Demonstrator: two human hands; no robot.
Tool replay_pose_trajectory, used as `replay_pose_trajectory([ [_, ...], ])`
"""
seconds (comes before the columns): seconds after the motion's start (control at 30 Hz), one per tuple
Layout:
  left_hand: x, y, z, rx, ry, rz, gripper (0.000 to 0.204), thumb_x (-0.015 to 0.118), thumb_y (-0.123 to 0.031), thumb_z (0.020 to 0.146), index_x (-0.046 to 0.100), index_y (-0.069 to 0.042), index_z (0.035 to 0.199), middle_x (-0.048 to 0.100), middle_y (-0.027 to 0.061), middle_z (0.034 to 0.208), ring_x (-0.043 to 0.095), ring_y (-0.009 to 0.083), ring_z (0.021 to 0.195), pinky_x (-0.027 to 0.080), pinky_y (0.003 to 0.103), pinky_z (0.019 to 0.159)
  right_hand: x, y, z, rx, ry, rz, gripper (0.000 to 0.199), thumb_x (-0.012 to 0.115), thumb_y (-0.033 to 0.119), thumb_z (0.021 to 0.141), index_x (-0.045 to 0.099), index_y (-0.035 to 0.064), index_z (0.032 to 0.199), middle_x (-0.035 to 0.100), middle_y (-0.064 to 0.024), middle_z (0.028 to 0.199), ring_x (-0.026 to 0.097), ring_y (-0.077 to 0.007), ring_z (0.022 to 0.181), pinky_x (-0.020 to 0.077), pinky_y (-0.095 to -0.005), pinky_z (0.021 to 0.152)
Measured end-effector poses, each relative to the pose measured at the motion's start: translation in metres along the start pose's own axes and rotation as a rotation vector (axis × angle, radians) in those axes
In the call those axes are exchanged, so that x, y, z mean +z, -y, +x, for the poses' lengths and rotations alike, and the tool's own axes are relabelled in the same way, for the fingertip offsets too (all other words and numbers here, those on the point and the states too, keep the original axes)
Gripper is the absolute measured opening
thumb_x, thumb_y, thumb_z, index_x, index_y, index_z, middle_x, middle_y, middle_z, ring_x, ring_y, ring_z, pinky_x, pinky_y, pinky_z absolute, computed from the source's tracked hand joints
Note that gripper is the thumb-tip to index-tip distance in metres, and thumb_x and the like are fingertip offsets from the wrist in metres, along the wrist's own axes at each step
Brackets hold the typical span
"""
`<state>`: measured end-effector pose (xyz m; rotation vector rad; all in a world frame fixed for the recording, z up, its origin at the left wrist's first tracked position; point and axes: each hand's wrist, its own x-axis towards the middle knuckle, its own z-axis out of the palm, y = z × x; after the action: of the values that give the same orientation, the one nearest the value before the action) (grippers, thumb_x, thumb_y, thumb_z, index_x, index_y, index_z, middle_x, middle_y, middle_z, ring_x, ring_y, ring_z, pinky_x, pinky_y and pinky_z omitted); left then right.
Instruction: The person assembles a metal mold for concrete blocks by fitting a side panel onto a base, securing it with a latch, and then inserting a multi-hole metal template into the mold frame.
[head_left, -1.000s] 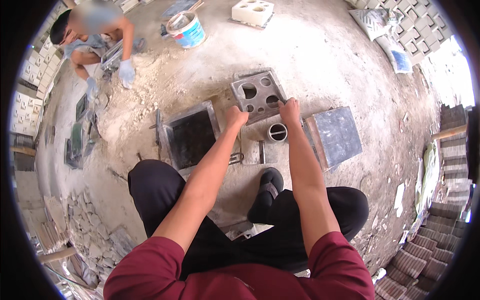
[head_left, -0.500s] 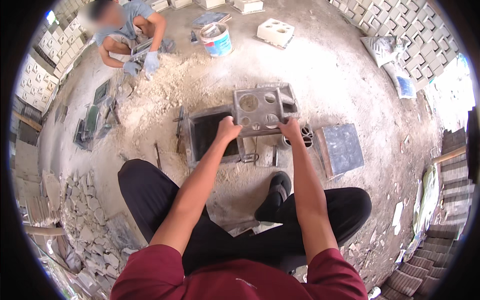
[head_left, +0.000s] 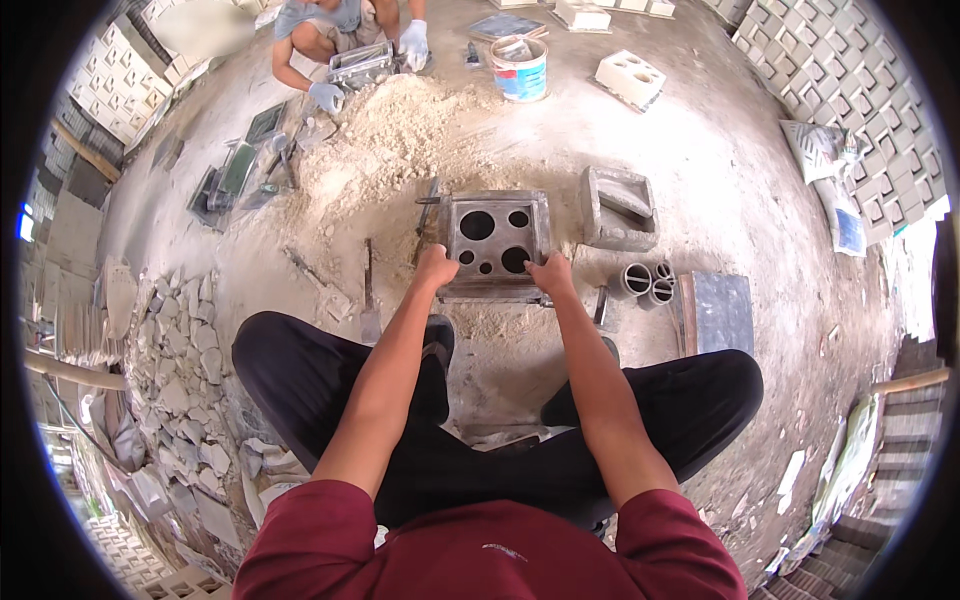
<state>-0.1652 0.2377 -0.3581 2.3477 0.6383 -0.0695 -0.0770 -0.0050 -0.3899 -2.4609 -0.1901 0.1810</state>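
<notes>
A grey metal plate with several round holes [head_left: 496,243] lies level within the rim of a rectangular box mould [head_left: 544,222] on the ground between my feet. My left hand [head_left: 437,267] grips its near left edge, fingers curled. My right hand [head_left: 551,274] is closed on the near right edge, with the thumb by the larger near hole. Dark gaps show through the holes. Some fingertips are hidden under the edges. To the right, apart from the mould, sits a grey rectangular frame with a slanting bar [head_left: 622,208].
Ring-shaped pipe pieces [head_left: 637,280] stand beside a dark flat board [head_left: 722,312] at right. Beyond the mould are a heap of sandy powder [head_left: 385,140], a bucket [head_left: 520,78] and a pale holed block [head_left: 631,76]. A gloved co-worker [head_left: 330,95] crouches far left; rubble [head_left: 180,360] lies near left.
The holed plate has gone from tilted above the mould's right side to lying flat in its rim, both hands still on it. My view has shifted left.
</notes>
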Motion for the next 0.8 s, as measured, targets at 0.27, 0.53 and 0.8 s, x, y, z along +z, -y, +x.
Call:
replay_pose_trajectory([
  [0.27, 0.001, -0.016, -0.003, -0.037, -0.086, 0.041, 0.028, 0.061, -0.012, 0.070, 0.064, 0.008, 0.090, 0.064, 0.0308, 0.095, 0.062, 0.0442, 0.095, 0.049, 0.048, 0.083, -0.002, 0.006, -0.002, 0.061, 0.005, 0.007, 0.051, 0.080, 0.039, 0.069, 0.065, -0.0055, 0.089, 0.067, -0.0253, 0.090, 0.065, -0.0384, 0.090, 0.0505, -0.0437, 0.079],
  [0.53, 0.036, -0.029, 0.020, 0.575, -0.315, 0.126, 0.044, 0.065, -0.032, 0.082, 0.058, 0.003, 0.107, 0.064, 0.0202, 0.106, 0.059, 0.0372, 0.104, 0.043, 0.044, 0.095, -0.003, 0.015, -0.006, 0.063, -0.088, 0.064, 0.049, 0.081, 0.036, 0.068, 0.066, -0.0055, 0.088, 0.067, -0.0242, 0.087, 0.066, -0.0372, 0.088, 0.0510, -0.0428, 0.079],
  [0.8, 0.056, -0.043, 0.042, 0.437, 0.031, 0.204, 0.057, 0.062, -0.053, 0.082, 0.056, 0.003, 0.095, 0.064, 0.0237, 0.099, 0.059, 0.0384, 0.100, 0.038, 0.046, 0.095, 0.002, 0.039, -0.025, -0.172, -0.385, -0.320, 0.023, 0.070, 0.015, 0.077, 0.064, -0.0053, 0.086, 0.064, -0.0277, 0.092, 0.059, -0.0425, 0.100, 0.0455, -0.0480, 0.086],
])
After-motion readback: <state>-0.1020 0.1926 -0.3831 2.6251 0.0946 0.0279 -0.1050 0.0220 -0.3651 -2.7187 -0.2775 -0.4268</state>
